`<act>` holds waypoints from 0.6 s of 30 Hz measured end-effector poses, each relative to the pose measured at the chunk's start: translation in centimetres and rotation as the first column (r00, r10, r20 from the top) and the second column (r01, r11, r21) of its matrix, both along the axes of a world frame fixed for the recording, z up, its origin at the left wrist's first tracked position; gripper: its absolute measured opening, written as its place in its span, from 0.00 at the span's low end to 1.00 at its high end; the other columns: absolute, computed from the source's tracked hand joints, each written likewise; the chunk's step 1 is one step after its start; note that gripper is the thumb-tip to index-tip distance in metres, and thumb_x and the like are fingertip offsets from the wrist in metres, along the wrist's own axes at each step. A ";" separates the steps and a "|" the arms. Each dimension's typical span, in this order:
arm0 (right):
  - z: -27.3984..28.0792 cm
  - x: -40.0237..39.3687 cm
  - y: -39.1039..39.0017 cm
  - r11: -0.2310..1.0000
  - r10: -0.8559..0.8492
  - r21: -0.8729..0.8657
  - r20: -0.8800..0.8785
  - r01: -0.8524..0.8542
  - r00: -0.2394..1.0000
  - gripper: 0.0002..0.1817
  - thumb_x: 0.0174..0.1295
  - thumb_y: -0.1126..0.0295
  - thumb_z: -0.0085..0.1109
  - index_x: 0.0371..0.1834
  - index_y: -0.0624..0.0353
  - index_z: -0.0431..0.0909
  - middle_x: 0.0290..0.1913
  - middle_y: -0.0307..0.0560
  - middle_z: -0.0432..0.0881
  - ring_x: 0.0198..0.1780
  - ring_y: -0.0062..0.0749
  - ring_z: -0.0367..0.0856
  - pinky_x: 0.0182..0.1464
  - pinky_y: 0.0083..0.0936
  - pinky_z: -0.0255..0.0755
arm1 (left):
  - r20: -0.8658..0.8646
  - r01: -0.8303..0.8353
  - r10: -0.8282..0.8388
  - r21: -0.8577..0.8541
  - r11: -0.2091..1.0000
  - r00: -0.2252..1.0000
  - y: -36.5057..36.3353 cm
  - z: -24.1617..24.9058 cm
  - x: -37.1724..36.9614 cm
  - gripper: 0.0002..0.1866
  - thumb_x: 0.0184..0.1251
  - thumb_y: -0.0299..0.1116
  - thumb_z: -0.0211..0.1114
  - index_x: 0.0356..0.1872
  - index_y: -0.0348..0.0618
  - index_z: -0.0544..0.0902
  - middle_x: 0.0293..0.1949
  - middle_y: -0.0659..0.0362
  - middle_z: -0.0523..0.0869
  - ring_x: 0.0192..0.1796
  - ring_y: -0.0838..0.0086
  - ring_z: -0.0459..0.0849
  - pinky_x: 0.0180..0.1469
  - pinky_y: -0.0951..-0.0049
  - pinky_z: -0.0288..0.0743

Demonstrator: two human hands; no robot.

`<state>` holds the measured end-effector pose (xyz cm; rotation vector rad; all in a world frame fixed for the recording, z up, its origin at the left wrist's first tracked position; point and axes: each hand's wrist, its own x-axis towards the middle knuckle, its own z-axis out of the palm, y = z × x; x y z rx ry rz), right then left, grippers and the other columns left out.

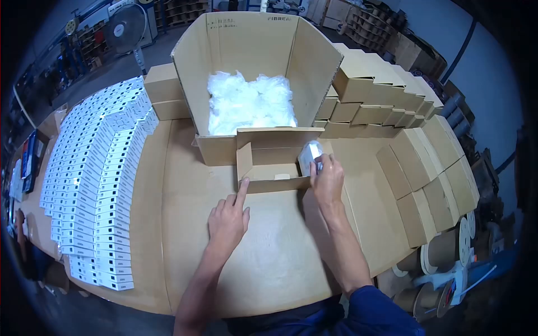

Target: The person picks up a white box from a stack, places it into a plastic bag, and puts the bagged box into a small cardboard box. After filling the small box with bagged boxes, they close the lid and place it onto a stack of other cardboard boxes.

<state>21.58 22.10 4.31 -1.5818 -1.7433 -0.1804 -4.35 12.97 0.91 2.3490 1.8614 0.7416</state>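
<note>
The right hand (328, 176) grips a shiny, clear-wrapped whitish packet (309, 158) between thumb and fingers, at the right end of an open brown cardboard box (269, 185) mid-surface (280, 241). The packet's long axis runs roughly front to back, far end leaning slightly right. The left hand (228, 220), index finger extended, others curled, touches the box's near-left corner.

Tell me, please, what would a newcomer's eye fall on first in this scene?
Probably the bright, filmy white heap inside the tall open carton at the back centre. Next might come the rows of small white boxes covering the left side of the work surface. In the middle, the right hand holds a clear-wrapped item at the right end of a small open box.
</note>
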 end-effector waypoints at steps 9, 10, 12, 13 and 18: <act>-1.4 -0.6 -0.4 0.993 -0.095 -0.071 0.057 0.099 0.994 0.07 0.64 0.74 0.64 0.38 0.68 0.87 0.49 0.60 0.83 0.52 0.57 0.79 0.56 0.50 0.75 | -0.027 0.044 -0.045 -0.044 0.998 0.999 -0.2 1.0 -0.4 0.45 0.64 0.36 0.73 0.83 0.55 0.62 0.41 0.55 0.84 0.39 0.59 0.85 0.42 0.58 0.83; -1.4 -0.7 -0.7 0.994 -0.086 -0.063 0.053 0.089 0.995 0.08 0.65 0.73 0.62 0.38 0.68 0.87 0.53 0.61 0.83 0.54 0.58 0.79 0.59 0.50 0.74 | -0.013 0.063 -0.063 -0.035 0.997 0.998 -0.2 1.2 -0.8 0.46 0.64 0.36 0.73 0.83 0.55 0.62 0.43 0.55 0.84 0.40 0.59 0.85 0.43 0.58 0.83; -1.1 -0.8 -1.8 0.999 -0.051 0.009 0.184 0.050 0.982 0.11 0.68 0.71 0.60 0.46 0.68 0.86 0.60 0.63 0.80 0.61 0.59 0.77 0.65 0.51 0.71 | 0.008 0.087 -0.087 -0.032 0.996 0.996 -0.6 2.3 -1.9 0.40 0.65 0.37 0.73 0.79 0.55 0.68 0.48 0.55 0.85 0.44 0.58 0.86 0.46 0.57 0.84; -0.4 -1.3 -2.4 0.996 -0.079 0.050 0.232 0.070 0.970 0.12 0.68 0.73 0.60 0.49 0.68 0.84 0.63 0.63 0.79 0.63 0.59 0.76 0.67 0.50 0.70 | 0.046 0.085 -0.084 -0.004 0.996 0.995 -1.2 2.4 -2.9 0.36 0.65 0.37 0.73 0.75 0.53 0.71 0.48 0.55 0.85 0.44 0.58 0.86 0.46 0.57 0.84; 3.2 -7.8 -3.6 0.953 0.259 0.216 -0.224 -0.212 0.940 0.12 0.65 0.81 0.56 0.51 0.66 0.80 0.60 0.61 0.79 0.61 0.58 0.78 0.65 0.46 0.70 | 0.145 0.008 -0.025 0.114 0.993 0.989 -1.6 3.7 -10.1 0.12 0.64 0.32 0.72 0.44 0.42 0.82 0.43 0.54 0.85 0.43 0.56 0.85 0.45 0.57 0.81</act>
